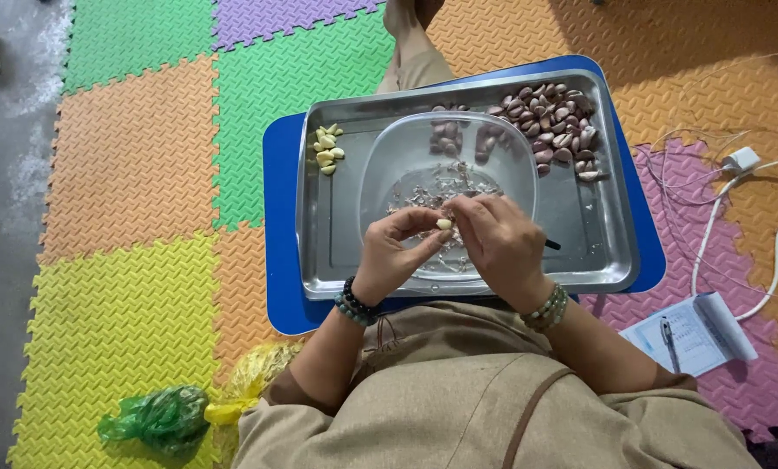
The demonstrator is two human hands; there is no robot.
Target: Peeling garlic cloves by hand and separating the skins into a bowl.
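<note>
left hand: forearm comes in from lower left, wrist bent inward, bead bracelet at the wrist. Fingers curled, thumb and fingertips pinched on the garlic clove.
right hand: forearm comes in from lower right, back of hand up, bead bracelet at the wrist. Fingers curled over toward the left hand, tips on the same clove. Both hands grasp it, neither is slack.
garlic clove: pale, peeled-looking, held between the two sets of fingertips just above the clear plastic bowl. Mostly covered by fingers, so long axis and which end points where: cannot tell.
clear plastic bowl: sits in the middle of the steel tray, loose papery skins on its bottom.
unpeeled cloves: purplish pile in the tray's far right corner, some seen through the bowl wall.
peeled cloves: small pale heap in the tray's far left corner, well apart from the unpeeled pile.
blue board: under the tray, on the coloured foam floor mats.
green plastic bag: on the mat, lower left.
notebook with pen: on the mat, right, near white cables.
</note>
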